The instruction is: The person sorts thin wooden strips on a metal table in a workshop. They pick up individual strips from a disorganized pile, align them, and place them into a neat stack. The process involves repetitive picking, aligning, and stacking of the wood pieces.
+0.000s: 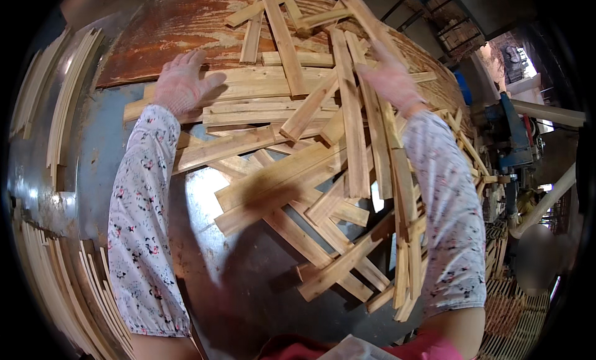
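My left hand (pixel 181 87), in a pale thin glove, lies with fingers stretched and thumb apart at the left end of a row of flat wooden slats (pixel 248 87). Nothing is gripped in it. My right hand (pixel 392 81), gloved the same way and slightly blurred, reaches over the right side of the heap with its fingers extended. Beneath it run long upright slats (pixel 351 124); whether it touches them I cannot tell. More slats (pixel 279 180) lie crossed at many angles between my arms, a shadow falling over some.
The slats rest on a grey metal tabletop (pixel 261 285) and a worn reddish-brown board (pixel 149 40) at the far side. Long strips are stacked at the left (pixel 71 93) and lower left (pixel 53 285). A blue machine (pixel 518 133) stands at the right, near a blurred round shape (pixel 539 257).
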`<state>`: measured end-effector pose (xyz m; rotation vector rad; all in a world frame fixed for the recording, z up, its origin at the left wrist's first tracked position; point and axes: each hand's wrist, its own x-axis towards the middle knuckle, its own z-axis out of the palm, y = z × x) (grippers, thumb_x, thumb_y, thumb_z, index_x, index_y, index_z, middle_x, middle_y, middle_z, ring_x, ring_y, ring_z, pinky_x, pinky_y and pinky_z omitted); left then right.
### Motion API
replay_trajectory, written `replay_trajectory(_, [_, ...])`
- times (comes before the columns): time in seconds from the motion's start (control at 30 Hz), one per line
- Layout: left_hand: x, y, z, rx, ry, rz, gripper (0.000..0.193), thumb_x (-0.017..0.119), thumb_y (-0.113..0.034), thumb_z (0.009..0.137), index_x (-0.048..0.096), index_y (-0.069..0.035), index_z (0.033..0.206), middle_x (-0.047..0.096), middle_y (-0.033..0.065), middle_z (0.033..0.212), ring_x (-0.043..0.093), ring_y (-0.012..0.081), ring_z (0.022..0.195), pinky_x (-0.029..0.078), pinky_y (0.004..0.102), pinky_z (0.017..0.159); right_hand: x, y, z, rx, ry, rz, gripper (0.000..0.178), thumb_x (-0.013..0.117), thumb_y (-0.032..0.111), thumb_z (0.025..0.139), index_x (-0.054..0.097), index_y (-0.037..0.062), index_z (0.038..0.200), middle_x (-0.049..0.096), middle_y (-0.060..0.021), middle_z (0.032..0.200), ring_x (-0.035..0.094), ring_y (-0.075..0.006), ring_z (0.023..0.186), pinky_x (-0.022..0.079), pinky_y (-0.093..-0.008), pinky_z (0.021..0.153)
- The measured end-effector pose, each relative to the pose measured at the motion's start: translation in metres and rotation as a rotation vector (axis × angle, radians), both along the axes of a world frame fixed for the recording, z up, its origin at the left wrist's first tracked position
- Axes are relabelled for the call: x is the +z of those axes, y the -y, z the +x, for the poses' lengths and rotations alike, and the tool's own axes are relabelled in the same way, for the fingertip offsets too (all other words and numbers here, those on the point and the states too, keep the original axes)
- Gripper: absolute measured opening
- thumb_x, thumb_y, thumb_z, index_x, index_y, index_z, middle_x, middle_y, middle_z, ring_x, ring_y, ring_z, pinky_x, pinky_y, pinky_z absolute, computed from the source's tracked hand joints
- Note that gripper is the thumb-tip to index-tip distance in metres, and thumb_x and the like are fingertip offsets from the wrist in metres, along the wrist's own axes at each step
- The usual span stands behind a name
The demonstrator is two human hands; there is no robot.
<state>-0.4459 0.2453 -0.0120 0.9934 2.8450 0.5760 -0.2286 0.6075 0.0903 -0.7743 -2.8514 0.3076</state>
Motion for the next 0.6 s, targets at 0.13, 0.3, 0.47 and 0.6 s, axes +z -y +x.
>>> replay_trajectory(0.13, [-0.022, -0.024, 0.008, -0.161, -0.065, -0.122, 0.092, 0.057, -0.075, 0.096, 0.052, -0.008, 0.160, 0.054, 0.0186, 0.161, 0.049, 0.0346, 0.150, 0.038, 0.0461, 0.124, -0.055, 0.045, -0.099, 0.061, 0.152, -0.130, 0.086, 0.062, 0.058, 0.096, 0.043, 0.0133, 0.167, 0.057, -0.0223, 0.159, 0.057, -0.0374, 0.145, 0.043, -0.0449, 0.121])
replay_trajectory(0.3, [-0.017, -0.034, 0.047, -0.301, 0.125, 0.012, 0.096, 0.065, -0.077, 0.087, 0.062, -0.006, 0.152, 0.066, 0.0212, 0.147, 0.058, 0.0365, 0.141, 0.045, 0.0461, 0.119, -0.098, 0.018, -0.088, 0.157, 0.076, 0.060, 0.075, 0.049, 0.064, 0.100, 0.057, 0.0140, 0.156, 0.070, -0.0229, 0.140, 0.064, -0.0404, 0.132, 0.050, -0.0500, 0.110])
replay_trajectory(0.47, [-0.014, -0.046, 0.176, -0.400, 0.228, -0.040, 0.100, 0.074, -0.066, 0.082, 0.053, 0.002, 0.153, 0.063, 0.0263, 0.142, 0.058, 0.0426, 0.136, 0.044, 0.0499, 0.118, -0.091, 0.005, 0.006, 0.435, 0.068, 0.012, 0.051, 0.056, 0.055, 0.100, 0.077, 0.0091, 0.112, 0.075, -0.0200, 0.115, 0.066, -0.0426, 0.116, 0.052, -0.0519, 0.101])
replay_trajectory(0.6, [-0.012, -0.043, 0.290, -0.565, 0.340, 0.038, 0.101, 0.076, -0.065, 0.082, 0.049, -0.001, 0.156, 0.063, 0.0228, 0.125, 0.061, 0.0391, 0.123, 0.047, 0.0507, 0.107, -0.085, 0.007, 0.109, 0.446, 0.107, 0.073, 0.041, 0.064, 0.049, 0.099, 0.077, 0.0113, 0.106, 0.075, -0.0164, 0.107, 0.067, -0.0383, 0.105, 0.053, -0.0496, 0.094])
